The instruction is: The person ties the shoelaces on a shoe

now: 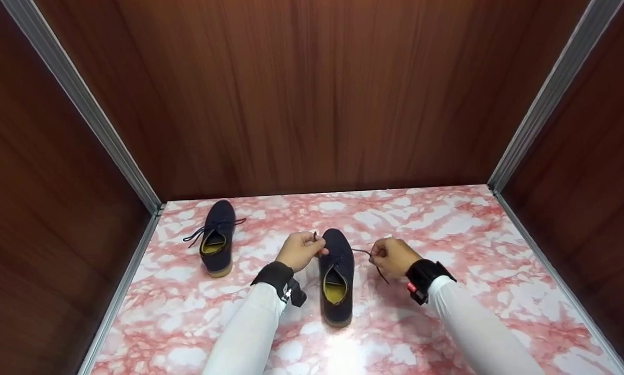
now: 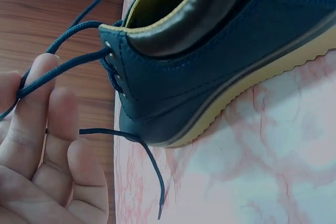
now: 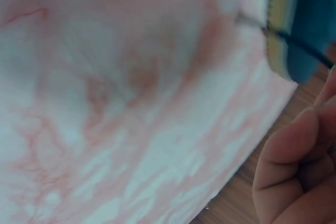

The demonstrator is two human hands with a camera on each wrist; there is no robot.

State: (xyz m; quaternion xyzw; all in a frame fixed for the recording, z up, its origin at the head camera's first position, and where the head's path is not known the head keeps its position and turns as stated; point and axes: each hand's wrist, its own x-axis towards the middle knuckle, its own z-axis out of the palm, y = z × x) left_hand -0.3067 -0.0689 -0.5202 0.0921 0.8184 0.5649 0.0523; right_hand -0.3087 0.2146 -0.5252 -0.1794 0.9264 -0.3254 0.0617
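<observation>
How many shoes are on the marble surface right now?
2: one shoe between the left hand and right hand, each holding its lace; the other shoe sits far left.

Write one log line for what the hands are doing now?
left hand: pinches lace | right hand: pinches lace | near shoe: untied | far shoe: untouched

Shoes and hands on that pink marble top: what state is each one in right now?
Near shoe: upright, laces undone, pulled out to both sides.
Far shoe: upright, untouched, laces loose.
Left hand: pinching one lace.
Right hand: pinching the other lace end.
Marble table: carries both shoes.
</observation>
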